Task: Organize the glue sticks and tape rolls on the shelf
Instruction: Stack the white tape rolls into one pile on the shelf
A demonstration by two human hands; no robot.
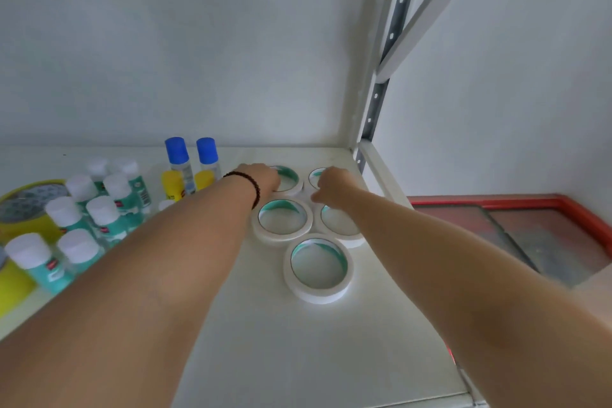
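Several white tape rolls with green cores lie flat on the white shelf (298, 341), one in front (318, 267) and two pairs behind it. My left hand (263, 179), with a dark bead bracelet on the wrist, curls its fingers over the left rim of the back left roll (291, 179). My right hand (332, 187) is curled on the back right roll (316, 173), just above the front right roll (341, 225). The fingertips of both hands are hidden. Several white-capped teal glue sticks (101, 214) stand upright to the left.
Two blue-capped glue bottles (177, 154) and yellow-capped sticks (172, 184) stand behind the teal ones. A wide yellow tape roll (29, 209) lies at the far left. A grey shelf post (376, 106) rises at the right; beyond it sits a red-framed surface (496, 200).
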